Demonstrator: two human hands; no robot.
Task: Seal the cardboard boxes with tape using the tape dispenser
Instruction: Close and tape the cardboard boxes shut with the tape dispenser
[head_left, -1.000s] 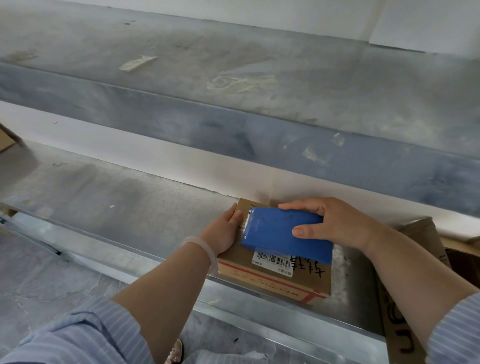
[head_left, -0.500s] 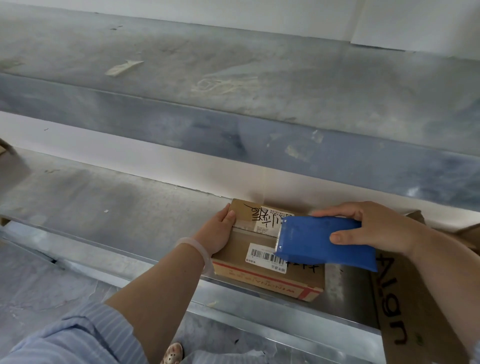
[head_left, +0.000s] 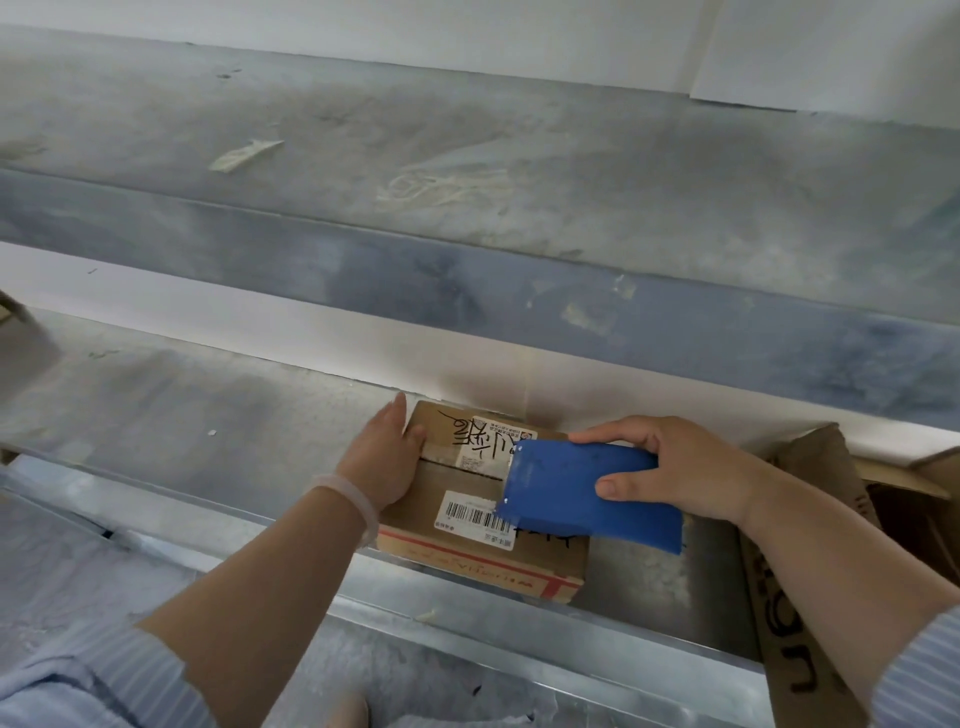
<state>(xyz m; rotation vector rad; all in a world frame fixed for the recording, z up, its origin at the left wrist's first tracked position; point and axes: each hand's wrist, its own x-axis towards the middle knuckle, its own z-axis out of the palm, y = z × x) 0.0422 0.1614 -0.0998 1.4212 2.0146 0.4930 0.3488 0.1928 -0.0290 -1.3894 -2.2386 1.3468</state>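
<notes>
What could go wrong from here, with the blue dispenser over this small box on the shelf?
1. The cardboard box sits close to the front lip of the metal shelf. Only the left hand braces its left end, so a hard pull might drag it off.
2. The tape dispenser, gripped by the right hand, overlaps the barcode label. The tape might run off the flap seam and cover the label.

A cardboard box (head_left: 467, 486) is sitting on a metal shelf (head_left: 208, 415) at five o'clock in view. The left hand (head_left: 382, 462) is bracing its nine o'clock side, thumb on top; the right hand (head_left: 670, 467) is gripping a blue tape dispenser (head_left: 571, 499) over its three o'clock end.
</notes>
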